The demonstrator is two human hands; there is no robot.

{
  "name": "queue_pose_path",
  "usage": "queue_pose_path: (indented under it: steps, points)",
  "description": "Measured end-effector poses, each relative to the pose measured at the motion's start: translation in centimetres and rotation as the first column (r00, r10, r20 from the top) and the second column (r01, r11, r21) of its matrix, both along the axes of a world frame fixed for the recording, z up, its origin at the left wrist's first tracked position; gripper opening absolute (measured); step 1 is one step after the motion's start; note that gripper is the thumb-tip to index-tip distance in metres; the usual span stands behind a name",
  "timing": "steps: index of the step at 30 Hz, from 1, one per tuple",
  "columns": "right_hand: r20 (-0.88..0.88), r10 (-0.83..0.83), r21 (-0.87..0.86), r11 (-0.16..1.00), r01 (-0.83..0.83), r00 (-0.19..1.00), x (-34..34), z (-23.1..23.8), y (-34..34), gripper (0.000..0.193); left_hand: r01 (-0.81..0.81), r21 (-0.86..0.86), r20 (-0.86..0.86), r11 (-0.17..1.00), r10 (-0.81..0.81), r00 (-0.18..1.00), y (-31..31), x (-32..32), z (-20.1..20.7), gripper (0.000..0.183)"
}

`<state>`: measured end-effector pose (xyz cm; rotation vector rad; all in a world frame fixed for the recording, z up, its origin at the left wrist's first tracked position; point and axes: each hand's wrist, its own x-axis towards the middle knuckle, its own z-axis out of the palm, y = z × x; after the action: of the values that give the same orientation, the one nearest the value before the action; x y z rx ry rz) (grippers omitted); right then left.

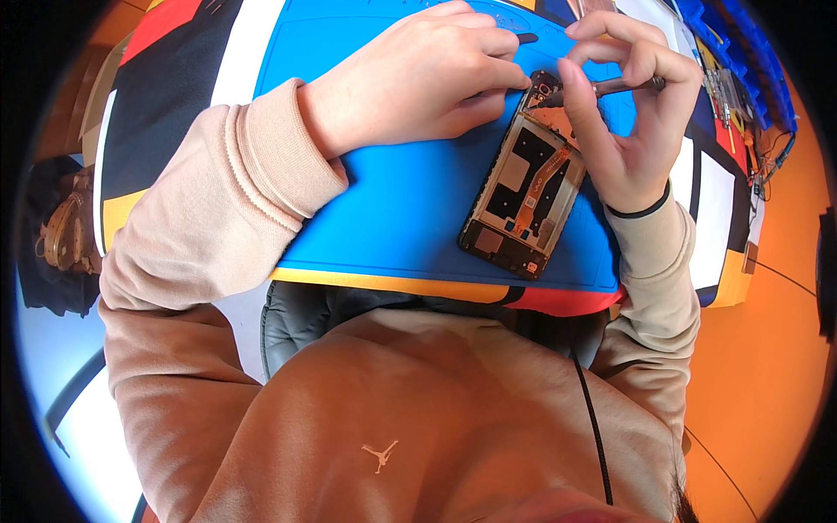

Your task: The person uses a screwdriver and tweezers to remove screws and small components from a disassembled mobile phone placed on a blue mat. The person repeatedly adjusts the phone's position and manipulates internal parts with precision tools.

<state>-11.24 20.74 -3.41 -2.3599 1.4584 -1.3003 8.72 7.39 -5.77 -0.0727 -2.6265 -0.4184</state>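
Observation:
An opened smartphone (520,187) lies tilted on the blue mat, its back off. Dark frame, copper-coloured parts and an orange ribbon cable show inside. My left hand (445,74) is closed, its fingers curled against the phone's upper left corner; the thumb is partly hidden. Between the thumb and fingers of my right hand (641,113) is a slim dark pointed tool (610,85). Its tip reaches down to the upper part of the phone, near the camera end. The tool's exact kind is hard to make out.
The blue work mat (392,222) covers the middle of a table with a colour-block cloth (174,78). Beyond my left fingers, a black tool end (527,37) shows. Blue plastic bins (741,65) and small tools stand at the far right. A black cord hangs down my front.

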Motion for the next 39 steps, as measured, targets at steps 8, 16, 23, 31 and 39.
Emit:
queue_pose_path:
  steps: [8,16,23,31,39]
  points:
    - [-0.07,-0.041,-0.057,0.998,0.038,0.997,0.35,0.23,-0.18,0.04,-0.001,-0.007,0.004,1.0,0.001,1.0,-0.03,0.04,0.01,0.016]
    - [0.015,0.017,-0.021,1.0,-0.017,1.0,0.21,0.32,-0.08,0.039,-0.007,0.011,-0.005,1.0,0.007,1.0,0.12,0.0,0.08,0.019]
    - [0.09,0.131,-0.034,0.991,-0.128,0.987,0.17,0.51,-0.42,0.04,0.007,0.032,-0.01,0.999,-0.007,1.0,0.03,0.0,-0.05,0.02]
    - [0.049,0.025,-0.044,0.999,-0.023,0.998,0.17,0.36,-0.11,0.035,0.012,0.021,-0.016,1.0,-0.012,1.0,-0.03,-0.06,-0.14,0.017]
    - [0.042,-0.052,-0.029,0.998,0.053,0.998,0.14,0.22,-0.07,0.032,0.009,0.009,-0.013,1.0,-0.009,1.0,-0.05,-0.02,-0.13,0.018]
